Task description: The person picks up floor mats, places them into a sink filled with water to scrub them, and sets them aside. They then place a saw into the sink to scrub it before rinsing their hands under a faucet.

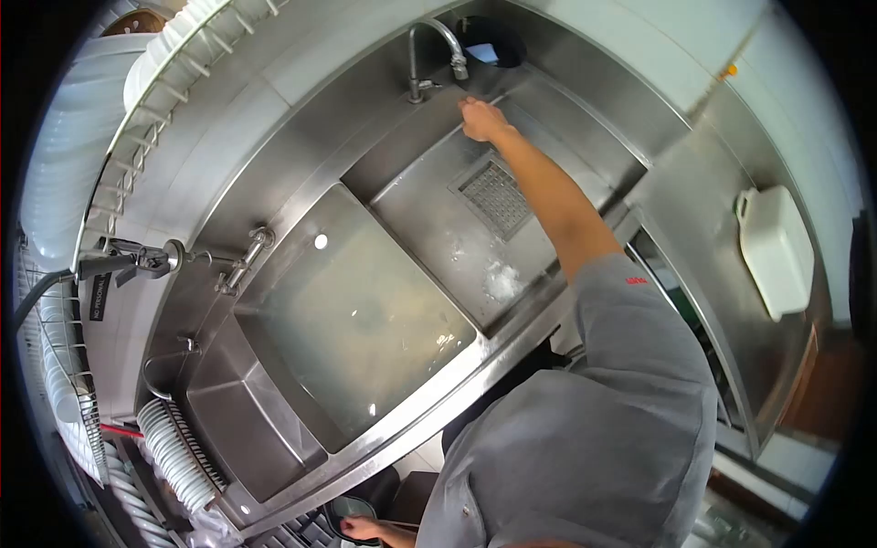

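right hand (482, 119) stretched far forward, arm near straight, over the shallow basin (438, 219). it sits on the back ledge of that basin, just below and to the right of the tap (435, 41). the spout tip hangs close above the knuckles, and i can't say whether they touch. fingers look curled in, knuckles up. whether they press on something or only on steel, cannot tell. the arm's long axis runs from the grey sleeve (639, 310) diagonally up to the tap and passes beside the drain grate (496, 196).

left hand (365, 528) low by the person's body, at the frame's bottom edge, well apart from the tap. it lies against the rim of a dark round dish (347, 508). it is cut off, so the grip is unreadable. the right hand is much the nearer to the tap.

deep basin (365, 320) full of cloudy water, between the two hands. spray hose (137, 262) hangs to the left. stacked white plates (174, 452) on edge lower left. white tub (775, 251) on the counter at right.

the fisheye bends everything and the far corners go dark.
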Available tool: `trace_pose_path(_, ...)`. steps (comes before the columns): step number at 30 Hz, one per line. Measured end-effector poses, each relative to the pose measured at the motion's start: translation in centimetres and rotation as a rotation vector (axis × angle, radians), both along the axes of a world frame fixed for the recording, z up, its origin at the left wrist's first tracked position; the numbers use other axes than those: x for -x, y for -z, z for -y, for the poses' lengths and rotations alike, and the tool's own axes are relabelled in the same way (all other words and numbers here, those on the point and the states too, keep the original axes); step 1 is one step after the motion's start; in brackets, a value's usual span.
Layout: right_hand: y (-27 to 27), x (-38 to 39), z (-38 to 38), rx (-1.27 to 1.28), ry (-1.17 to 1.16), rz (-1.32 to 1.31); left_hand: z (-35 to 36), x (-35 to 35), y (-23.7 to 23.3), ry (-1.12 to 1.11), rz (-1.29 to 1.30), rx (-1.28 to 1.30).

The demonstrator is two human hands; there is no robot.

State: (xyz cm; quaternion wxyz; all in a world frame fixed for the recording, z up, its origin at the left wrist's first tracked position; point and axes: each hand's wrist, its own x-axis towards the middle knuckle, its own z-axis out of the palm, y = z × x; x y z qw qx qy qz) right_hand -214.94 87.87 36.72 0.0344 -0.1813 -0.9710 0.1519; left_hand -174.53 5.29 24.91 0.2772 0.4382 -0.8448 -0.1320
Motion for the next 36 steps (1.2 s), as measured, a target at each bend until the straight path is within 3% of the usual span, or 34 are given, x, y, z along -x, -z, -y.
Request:
trace_pose_path(1,0.0,2.0,-0.5,0.008,0.004,0.006,0.8,-0.4,-0.7,0.145,-0.067,0.155)
trace_pose_path(3,2.4,5.7,-1.8,-0.086,-0.061,-0.161,-8.0,4.0,-8.5,0.184,-0.292,-0.173)
trace_pose_path(4,4.2,7.4,-2.5,-0.18,-0.095,-0.319,-12.3,6.2,-10.7,0.221,-0.401,-0.219)
trace_pose_path(5,6.0,8.6,-3.0,-0.165,-0.125,-0.311,-16.4,8.0,-12.4,0.258,-0.501,-0.26)
trace_pose_path(7,9.9,9.8,-4.0,-0.24,-0.268,-0.388,-23.9,11.3,-14.4,0.319,-0.417,-0.28)
trace_pose_path(8,12.2,10.0,-4.4,-0.225,-0.292,-0.376,-27.5,13.1,-14.9,0.357,-0.38,-0.308)
trace_pose_path(10,15.0,11.1,-5.7,-0.688,-0.605,0.029,-33.7,17.9,-13.5,0.466,-0.406,-0.365)
trace_pose_path(12,15.4,11.5,-5.7,-0.226,-0.521,0.036,-41.4,23.0,-12.2,0.592,-0.383,-0.606)
trace_pose_path(14,11.4,12.3,-3.9,0.017,-0.46,0.232,-50.2,27.1,-12.0,0.777,-0.189,-0.899)
trace_pose_path(15,15.3,14.5,-4.5,0.087,-0.638,-0.06,-54.1,28.9,-11.5,0.951,-0.088,-1.01)
trace_pose_path(16,15.4,16.2,-4.1,0.149,-0.904,-0.168,-56.9,31.0,-5.2,1.134,-0.008,-0.752)
trace_pose_path(17,13.1,16.8,-2.7,0.395,-0.903,0.021,-61.6,32.6,-8.6,1.174,-0.089,-1.211)
trace_pose_path(18,12.7,17.7,-1.3,0.448,-0.938,0.107,-65.2,34.9,-3.6,1.32,0.106,-1.218)
trace_pose_path(19,17.6,22.2,-1.0,0.464,-0.981,0.329,-68.9,36.0,-4.2,1.134,0.046,-1.733)
trace_pose_path(20,19.6,23.4,-0.6,0.555,-1.034,0.145,-71.4,37.3,-6.0,1.08,0.083,-1.929)
trace_pose_path(21,13.8,21.9,1.4,0.627,-0.837,0.537,-73.7,38.2,-6.5,0.993,0.124,-2.168)
trace_pose_path(24,13.0,22.6,2.6,0.94,-0.904,0.631,-78.1,40.6,-7.8,0.861,-0.325,-2.505)
trace_pose_path(25,11.7,21.6,2.8,0.924,-0.922,0.653,-78.1,41.2,-7.8,0.847,-0.365,-2.507)
trace_pose_path(27,10.0,19.5,2.3,1.105,-0.75,0.619,-78.5,43.0,-7.8,0.817,-0.298,-2.493)
trace_pose_path(28,10.9,19.4,1.6,1.102,-0.748,0.624,-78.6,44.5,-6.9,0.635,-0.238,-2.34)
trace_pose_path(30,13.9,18.4,-0.2,1.546,-0.503,0.46,-78.6,46.4,-5.1,0.524,-0.247,-2.227)
trace_pose_path(31,15.6,17.9,-1.1,1.543,-0.497,0.457,-79.0,47.4,-3.9,0.42,-0.263,-2.107)
trace_pose_path(32,17.5,17.1,-2.1,1.836,-0.257,0.237,-81.1,49.0,-1.4,0.42,-0.256,-2.114)
trace_pose_path(33,18.6,16.7,-2.9,2.098,0.004,-0.014,-84.0,50.9,1.8,0.399,-0.868,-2.091)
trace_pose_path(34,18.5,15.8,-3.3,2.096,0.015,-0.028,-85.5,51.6,4.5,0.354,-1.472,-1.963)
trace_pose_path(35,18.1,13.8,-3.5,2.11,0.049,-0.013,-85.6,52.0,5.8,0.388,-1.285,-1.965)
trace_pose_path(36,16.9,11.6,-3.3,2.119,0.074,-0.002,-84.5,51.8,6.5,0.497,-0.728,-1.93)
